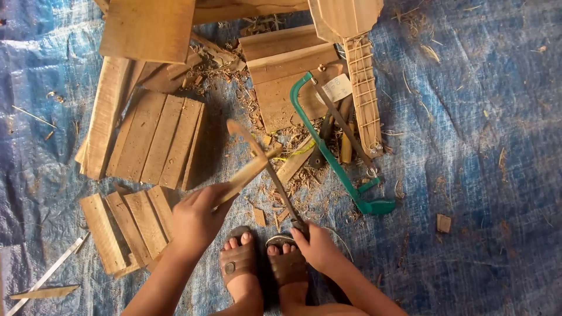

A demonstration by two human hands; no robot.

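My left hand (196, 219) grips a thin wooden strip (249, 169) that points up and to the right. My right hand (316, 246) holds the handle end of a long narrow blade (280, 187), which slants up to the left and crosses the strip near its upper end. Both hands sit just above my sandalled feet (263, 266). Wood shavings lie on the blue tarp (480, 175) under the strip and blade.
A green-framed hacksaw (328, 149) lies to the right of the blade. Slatted wooden panels (155, 140) and loose boards (126, 225) lie at the left. More planks (287, 67) and a wooden piece laced with cord (364, 93) lie at the top. A metal ruler (47, 275) rests at the lower left.
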